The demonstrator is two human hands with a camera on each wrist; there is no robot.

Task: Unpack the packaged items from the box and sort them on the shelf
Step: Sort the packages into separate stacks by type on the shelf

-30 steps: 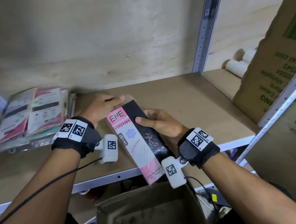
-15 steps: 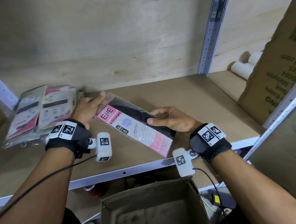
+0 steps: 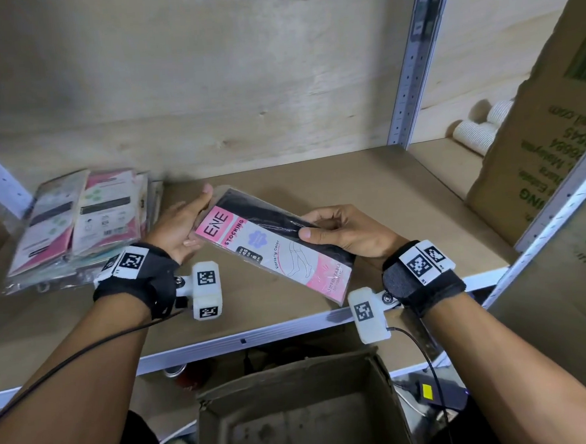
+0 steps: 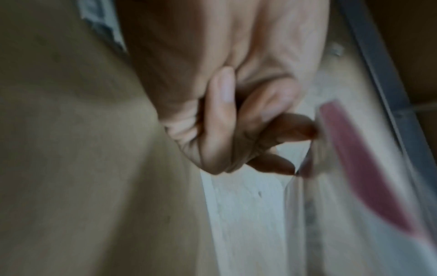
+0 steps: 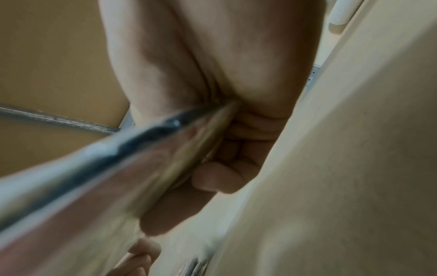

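Mid-placement: the right hand [image 3: 350,233] pinches the stocking packet [image 3: 272,245], the left hand [image 3: 178,225] lies flat-fingered against its end; next, set it by the stack [image 3: 79,221] at left.

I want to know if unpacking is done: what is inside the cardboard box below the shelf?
The cardboard box shows only a bare, stained bottom, with no packets visible. Its near part is cut off by the picture's edge, so that part stays unseen.

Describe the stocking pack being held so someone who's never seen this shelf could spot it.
On the wooden shelf, right of the stack of packs, the stocking pack sits between both hands. The right hand grips its edge. Unlike the stack, it shows black fabric and a pink ENE STOCKING card.
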